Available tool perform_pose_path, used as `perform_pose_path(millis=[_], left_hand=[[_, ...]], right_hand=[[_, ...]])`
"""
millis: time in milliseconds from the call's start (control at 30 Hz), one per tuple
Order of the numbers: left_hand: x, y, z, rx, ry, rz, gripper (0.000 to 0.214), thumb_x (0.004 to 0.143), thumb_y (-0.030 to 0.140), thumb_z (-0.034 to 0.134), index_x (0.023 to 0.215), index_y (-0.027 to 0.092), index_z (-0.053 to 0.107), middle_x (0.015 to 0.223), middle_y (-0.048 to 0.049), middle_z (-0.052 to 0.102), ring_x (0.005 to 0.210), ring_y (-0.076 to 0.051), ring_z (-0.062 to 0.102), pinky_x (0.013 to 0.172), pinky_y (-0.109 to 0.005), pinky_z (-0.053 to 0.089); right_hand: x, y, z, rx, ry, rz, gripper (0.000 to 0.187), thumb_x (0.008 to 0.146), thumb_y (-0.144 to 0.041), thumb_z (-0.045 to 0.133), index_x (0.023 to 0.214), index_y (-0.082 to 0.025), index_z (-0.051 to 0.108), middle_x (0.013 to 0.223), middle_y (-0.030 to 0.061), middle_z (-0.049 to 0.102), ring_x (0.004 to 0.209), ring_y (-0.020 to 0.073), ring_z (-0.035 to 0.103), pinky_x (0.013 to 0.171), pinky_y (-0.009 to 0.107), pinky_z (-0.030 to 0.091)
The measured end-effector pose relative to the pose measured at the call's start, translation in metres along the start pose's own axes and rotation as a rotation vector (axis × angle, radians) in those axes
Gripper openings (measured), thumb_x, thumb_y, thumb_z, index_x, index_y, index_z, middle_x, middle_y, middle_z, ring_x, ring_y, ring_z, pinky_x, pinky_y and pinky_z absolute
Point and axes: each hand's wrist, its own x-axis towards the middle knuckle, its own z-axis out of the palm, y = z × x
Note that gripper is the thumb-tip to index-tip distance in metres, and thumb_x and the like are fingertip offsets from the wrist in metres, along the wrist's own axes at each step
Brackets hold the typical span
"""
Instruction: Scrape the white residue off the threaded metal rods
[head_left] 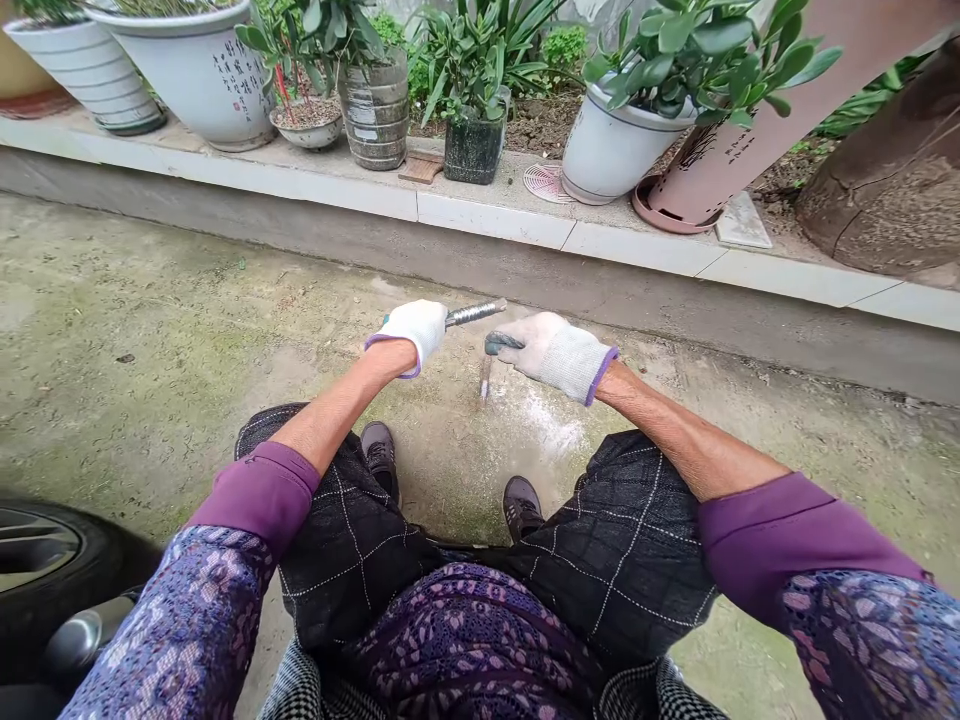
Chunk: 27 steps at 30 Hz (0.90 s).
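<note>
My left hand (414,328), in a white glove with a purple cuff, is closed around a silvery metal rod (476,313) with a ridged surface. The rod's free end points right and slightly away from me, above the concrete. Just to the right, my right hand (551,350), also gloved and with dark green-grey fingertips, is closed on a thin rod (485,382). That rod hangs down below the fingers toward the ground; its upper part is hidden, and I cannot tell whether its tip touches. White powder (555,428) lies on the concrete below my right hand.
Ahead runs a raised ledge (487,218) edged in white tile, with several potted plants, including a white pot (626,145) and a pink pot (697,180). My shoes (523,505) stand on the concrete. A vehicle wheel (67,560) is close at left.
</note>
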Motion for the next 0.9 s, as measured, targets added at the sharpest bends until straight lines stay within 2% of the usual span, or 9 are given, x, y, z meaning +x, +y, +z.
perform_pose_path(millis=[67, 167, 300, 467, 567, 633, 700, 800, 900], left_hand=[[-0.002, 0.001, 0.005, 0.145, 0.007, 0.014, 0.033, 0.087, 0.012, 0.047, 0.109, 0.005, 0.071, 0.097, -0.0246, 0.071, 0.101, -0.034, 0.068, 0.085, -0.041, 0.05], [-0.011, 0.009, 0.013, 0.347, -0.065, 0.174, 0.031, 0.084, 0.008, 0.051, 0.106, 0.009, 0.073, 0.089, -0.0211, 0.072, 0.096, -0.034, 0.07, 0.083, -0.04, 0.051], [-0.019, 0.02, 0.016, 0.353, -0.124, 0.326, 0.031, 0.082, 0.01, 0.053, 0.104, 0.014, 0.074, 0.081, -0.0157, 0.072, 0.084, -0.029, 0.071, 0.075, -0.036, 0.051], [-0.026, 0.023, -0.001, -0.046, -0.093, 0.276, 0.027, 0.083, 0.025, 0.055, 0.101, 0.018, 0.074, 0.07, -0.0045, 0.067, 0.061, -0.016, 0.061, 0.058, -0.025, 0.045], [-0.031, 0.019, -0.012, -0.388, -0.072, 0.204, 0.03, 0.081, 0.027, 0.058, 0.104, 0.016, 0.073, 0.062, -0.0001, 0.062, 0.05, -0.011, 0.052, 0.051, -0.021, 0.04], [-0.029, 0.014, -0.015, -0.471, -0.031, 0.143, 0.031, 0.082, 0.029, 0.056, 0.106, 0.016, 0.071, 0.062, -0.0002, 0.061, 0.048, -0.01, 0.051, 0.05, -0.022, 0.039], [-0.022, 0.007, -0.016, -0.388, 0.037, 0.083, 0.032, 0.086, 0.031, 0.053, 0.108, 0.016, 0.071, 0.067, -0.0024, 0.063, 0.054, -0.012, 0.054, 0.052, -0.023, 0.04], [-0.01, -0.003, -0.011, -0.041, 0.103, 0.009, 0.032, 0.09, 0.027, 0.049, 0.111, 0.016, 0.07, 0.082, -0.0081, 0.069, 0.073, -0.018, 0.063, 0.065, -0.028, 0.043], [-0.007, -0.002, -0.003, 0.147, 0.045, 0.022, 0.033, 0.087, 0.018, 0.053, 0.115, 0.01, 0.068, 0.1, -0.0191, 0.07, 0.097, -0.029, 0.065, 0.079, -0.037, 0.044]], right_hand=[[0.001, 0.0, -0.006, -0.031, 0.013, 0.011, 0.027, 0.089, -0.031, 0.048, 0.09, -0.02, 0.073, 0.078, 0.0041, 0.068, 0.066, 0.016, 0.053, 0.059, 0.03, 0.031], [0.012, 0.013, -0.012, -0.078, 0.044, 0.033, 0.026, 0.088, -0.03, 0.05, 0.095, -0.02, 0.073, 0.084, 0.0058, 0.07, 0.07, 0.0176, 0.055, 0.059, 0.031, 0.031], [0.034, 0.043, -0.006, -0.026, 0.033, 0.112, 0.026, 0.084, -0.03, 0.053, 0.096, -0.019, 0.074, 0.083, 0.0055, 0.07, 0.068, 0.0165, 0.054, 0.06, 0.03, 0.034], [0.042, 0.063, 0.01, 0.12, 0.0, 0.042, 0.026, 0.085, -0.023, 0.05, 0.09, -0.017, 0.074, 0.081, 0.0034, 0.068, 0.068, 0.0137, 0.053, 0.063, 0.027, 0.038], [0.039, 0.058, 0.016, 0.175, -0.009, 0.059, 0.024, 0.084, -0.023, 0.052, 0.09, -0.015, 0.073, 0.081, 0.0046, 0.069, 0.068, 0.0141, 0.054, 0.062, 0.026, 0.039], [0.036, 0.049, 0.018, 0.156, -0.005, 0.063, 0.024, 0.085, -0.023, 0.052, 0.091, -0.017, 0.074, 0.082, 0.0052, 0.07, 0.068, 0.0151, 0.056, 0.064, 0.027, 0.04], [0.033, 0.037, 0.019, 0.119, -0.019, 0.022, 0.024, 0.087, -0.025, 0.051, 0.092, -0.02, 0.074, 0.084, 0.005, 0.071, 0.071, 0.0164, 0.058, 0.065, 0.028, 0.04], [0.027, 0.017, 0.022, 0.039, -0.052, -0.016, 0.027, 0.09, -0.028, 0.048, 0.094, -0.021, 0.074, 0.086, 0.0053, 0.072, 0.071, 0.0176, 0.057, 0.066, 0.029, 0.038], [0.024, 0.005, 0.023, -0.029, -0.095, -0.007, 0.024, 0.087, -0.03, 0.052, 0.093, -0.022, 0.074, 0.083, 0.0056, 0.071, 0.07, 0.0184, 0.057, 0.063, 0.03, 0.036]])
